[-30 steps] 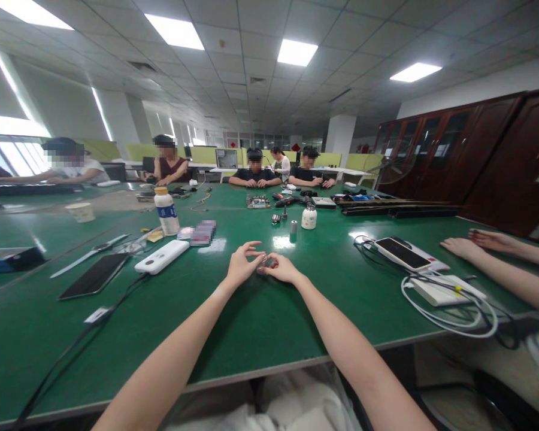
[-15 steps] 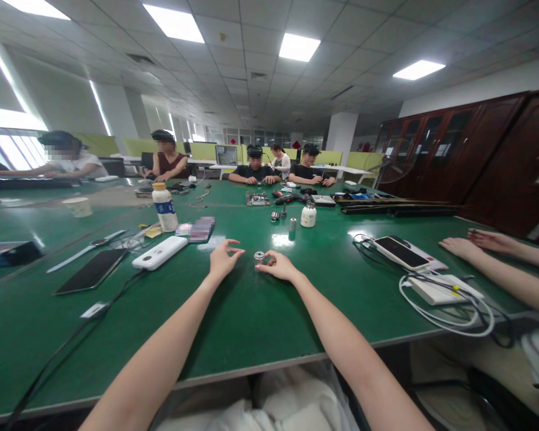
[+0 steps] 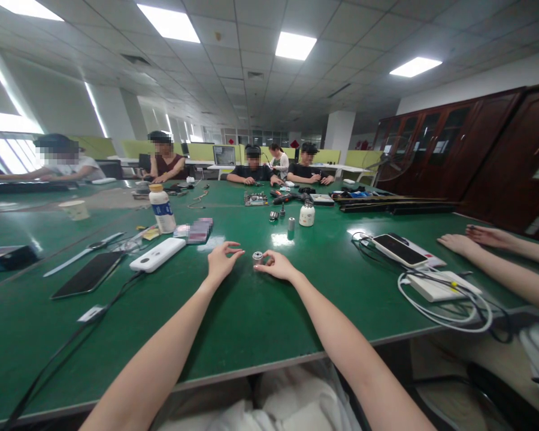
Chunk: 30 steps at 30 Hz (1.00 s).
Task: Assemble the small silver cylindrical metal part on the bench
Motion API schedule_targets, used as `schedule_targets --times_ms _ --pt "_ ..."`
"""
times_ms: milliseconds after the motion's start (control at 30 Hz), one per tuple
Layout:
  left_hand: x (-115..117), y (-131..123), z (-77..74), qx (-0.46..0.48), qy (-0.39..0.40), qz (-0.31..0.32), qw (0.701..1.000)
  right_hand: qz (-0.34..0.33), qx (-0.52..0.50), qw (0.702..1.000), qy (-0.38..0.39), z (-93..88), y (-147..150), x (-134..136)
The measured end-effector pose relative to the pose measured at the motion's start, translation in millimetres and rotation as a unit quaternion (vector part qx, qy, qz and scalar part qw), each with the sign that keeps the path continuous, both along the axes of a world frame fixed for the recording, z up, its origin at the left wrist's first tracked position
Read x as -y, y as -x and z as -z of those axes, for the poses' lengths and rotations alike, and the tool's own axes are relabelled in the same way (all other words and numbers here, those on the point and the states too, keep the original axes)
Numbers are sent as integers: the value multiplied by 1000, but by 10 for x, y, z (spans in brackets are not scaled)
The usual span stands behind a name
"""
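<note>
A small silvery metal cylinder, with an opening or recess visible in its top, stands upright on the green table. My right hand grips it from the right between thumb and fingers. To its left, my left hand hovers over or rests on the table, holding nothing, with thumb and fingers curved and apart. Farther off stand another metal cylinder, a dark upright metal part and a short shiny metal piece. Beside them is a small white jar.
At left are a white power bank, a dark phone, a bottle and a paper cup. Cables surround another phone at right, near a co-worker's hands. A power drill lies farther back.
The view has shifted very slightly. My right hand stays on the metal cylinder, and my left hand keeps nearly the same pose. Across the table, a person's hand has moved a little.
</note>
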State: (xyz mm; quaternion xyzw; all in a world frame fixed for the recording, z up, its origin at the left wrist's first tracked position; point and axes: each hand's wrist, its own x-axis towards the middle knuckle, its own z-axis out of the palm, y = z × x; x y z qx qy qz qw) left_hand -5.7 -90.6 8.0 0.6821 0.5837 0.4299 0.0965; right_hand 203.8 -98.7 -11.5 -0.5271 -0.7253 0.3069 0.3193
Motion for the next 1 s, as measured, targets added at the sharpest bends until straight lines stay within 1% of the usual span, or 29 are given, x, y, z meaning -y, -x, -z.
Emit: schedule_targets --times_ms 33,100,133,233,300,500,667,767,833,900,1000 --pt "16 -51 -21 16 -18 9 1000 -1 -1 1000 0 -3 0 2" --pt "53 -168 -52 84 -72 55 992 -3 -4 1000 2 -8 0 4" --pt "74 -228 -59 104 -85 74 988 -4 -5 1000 2 -9 0 4" --pt "130 -371 -46 107 -70 112 985 -5 -5 1000 0 -2 -2 -4" --pt "152 -417 -24 106 -61 121 985 -7 -7 1000 -5 12 -4 -15" --pt "163 -421 -14 91 -68 142 983 -8 -10 1000 -14 37 -3 -32" --pt "192 -441 -26 114 -29 168 979 -12 -30 999 3 42 -9 -41" --pt "196 -445 -4 129 -3 176 976 -33 -62 997 20 27 -17 -46" --pt "186 -432 24 122 10 184 975 -41 -76 996 21 -2 -22 -46" --pt "173 -411 56 107 21 189 976 -41 -87 995 7 -44 -25 -41" --pt "160 -376 96 98 37 181 978 -34 -82 996 -33 -104 -23 -30"
